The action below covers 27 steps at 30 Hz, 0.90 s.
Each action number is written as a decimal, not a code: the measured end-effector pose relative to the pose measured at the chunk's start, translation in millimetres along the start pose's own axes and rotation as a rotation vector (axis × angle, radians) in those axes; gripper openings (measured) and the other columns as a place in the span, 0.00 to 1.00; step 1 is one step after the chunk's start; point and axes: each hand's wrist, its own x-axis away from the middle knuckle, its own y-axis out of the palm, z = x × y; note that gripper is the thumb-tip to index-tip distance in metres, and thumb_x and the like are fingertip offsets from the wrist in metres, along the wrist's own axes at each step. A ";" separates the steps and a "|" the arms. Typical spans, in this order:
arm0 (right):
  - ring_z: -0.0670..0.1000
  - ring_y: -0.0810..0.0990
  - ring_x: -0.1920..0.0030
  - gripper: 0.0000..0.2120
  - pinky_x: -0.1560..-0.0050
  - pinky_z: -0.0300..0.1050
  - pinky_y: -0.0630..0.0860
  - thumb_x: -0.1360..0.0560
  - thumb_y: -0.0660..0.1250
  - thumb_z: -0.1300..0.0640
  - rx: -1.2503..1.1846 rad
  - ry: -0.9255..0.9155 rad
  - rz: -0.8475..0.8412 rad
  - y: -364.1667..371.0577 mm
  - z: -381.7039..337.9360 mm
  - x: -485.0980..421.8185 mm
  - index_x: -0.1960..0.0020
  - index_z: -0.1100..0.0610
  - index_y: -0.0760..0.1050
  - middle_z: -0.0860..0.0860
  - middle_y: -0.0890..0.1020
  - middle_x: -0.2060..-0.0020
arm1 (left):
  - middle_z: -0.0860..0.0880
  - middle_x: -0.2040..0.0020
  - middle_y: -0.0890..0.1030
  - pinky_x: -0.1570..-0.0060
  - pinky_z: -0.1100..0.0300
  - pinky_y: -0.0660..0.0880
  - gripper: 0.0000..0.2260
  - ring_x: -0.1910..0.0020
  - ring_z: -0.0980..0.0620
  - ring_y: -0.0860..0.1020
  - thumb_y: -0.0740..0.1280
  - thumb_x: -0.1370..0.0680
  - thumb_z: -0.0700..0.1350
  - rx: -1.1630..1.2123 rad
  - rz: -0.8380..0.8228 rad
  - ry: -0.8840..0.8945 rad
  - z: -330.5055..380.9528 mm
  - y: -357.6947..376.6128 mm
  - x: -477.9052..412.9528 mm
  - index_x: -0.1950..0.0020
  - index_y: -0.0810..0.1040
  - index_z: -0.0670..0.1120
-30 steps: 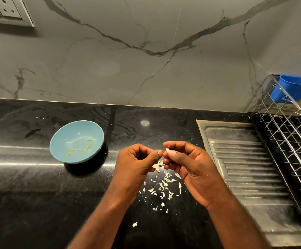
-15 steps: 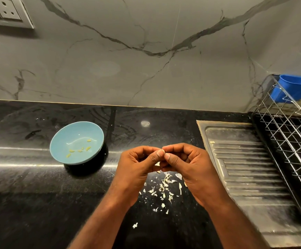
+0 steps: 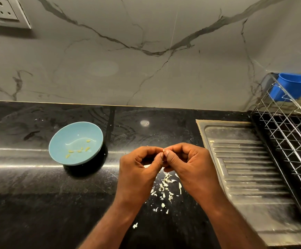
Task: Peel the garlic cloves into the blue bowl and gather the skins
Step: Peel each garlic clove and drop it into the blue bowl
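- As both hands meet above the black countertop, a garlic clove shows only as a pale tip pinched between the fingertips, well to the right of the blue bowl.
- The left hand and right hand are each curled, thumb and fingers closed on the clove. Most of it is hidden inside the grip.
- A few peeled cloves lie in the bowl.
- Papery skins lie scattered on the counter just below the hands, not yet gathered.
- The clove looks small, light and firm, and is probably slick once bared. Its skin seems thin and brittle, so a hold at the ends with a nail working a loose edge would likely serve best.
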 end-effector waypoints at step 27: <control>0.43 0.81 0.69 0.04 0.68 0.35 0.77 0.26 0.73 0.56 0.155 -0.100 0.105 9.7 -3.5 2.7 0.59 0.53 0.80 0.45 0.83 0.69 | 0.51 0.55 0.86 0.53 0.63 0.80 0.07 0.54 0.53 0.85 0.71 0.24 0.37 0.077 0.019 -0.064 1.6 1.0 3.1 0.49 0.84 0.45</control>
